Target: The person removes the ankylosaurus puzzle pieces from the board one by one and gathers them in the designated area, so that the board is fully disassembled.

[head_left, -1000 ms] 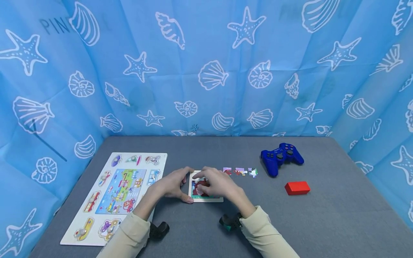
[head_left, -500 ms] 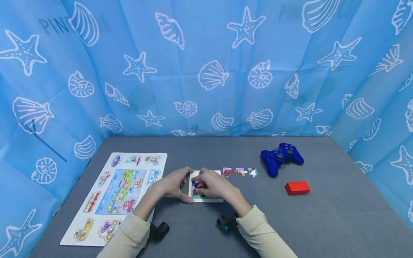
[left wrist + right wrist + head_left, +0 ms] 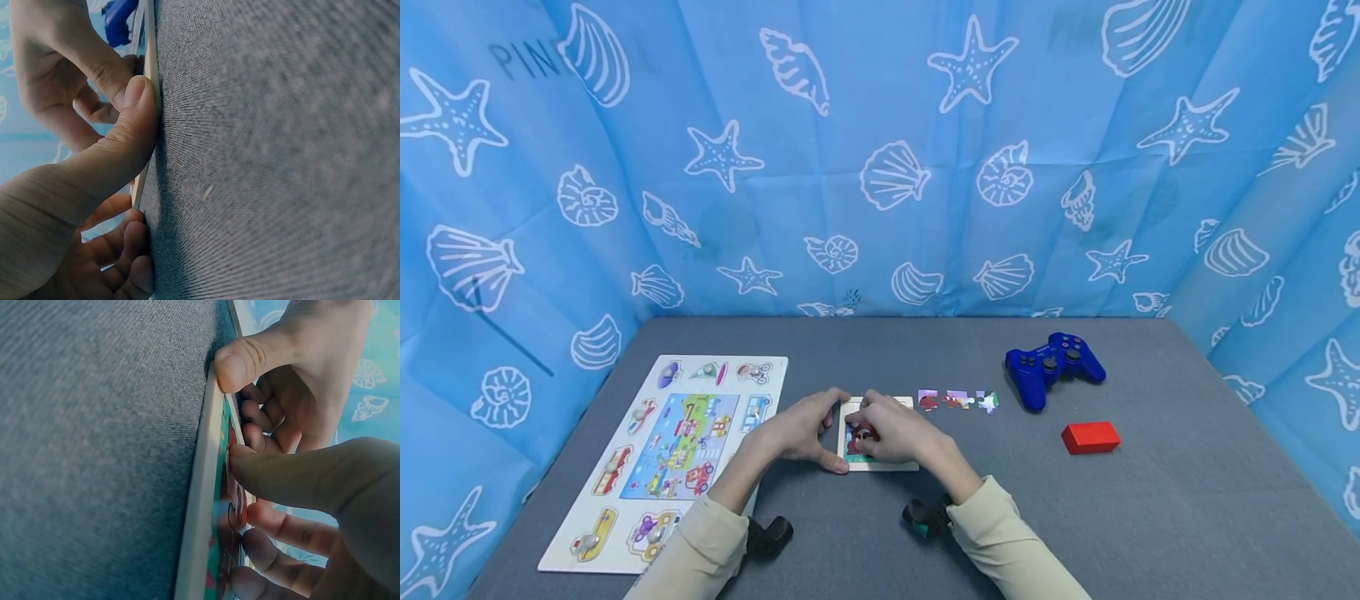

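Note:
A small jigsaw puzzle in a pale wooden frame [image 3: 880,467] lies flat on the table, with red-brown and green pieces in it. My left hand [image 3: 803,429] grips the frame's left side: the thumb is at the near corner and a finger reaches the far corner. Over the puzzle is my right hand [image 3: 891,427], which covers its right half. In the right wrist view, the right thumb [image 3: 269,475] and several fingertips touch the puzzle pieces [image 3: 225,528], spread apart from one another. Just beyond the frame's far right corner lie three loose puzzle pieces [image 3: 957,400] in a row.
A large white peg puzzle board [image 3: 580,492] with vehicle pieces lies at the left, partly under the left forearm. At the right are a blue game controller [image 3: 1051,367] and a red block [image 3: 1090,437]. A blue shell-patterned curtain [image 3: 880,233] hangs behind the grey table [image 3: 1150,517].
My right hand has shifted slightly left and toward me over the puzzle, uncovering the frame's far right corner. My left hand stays on the frame, and the loose pieces have not moved.

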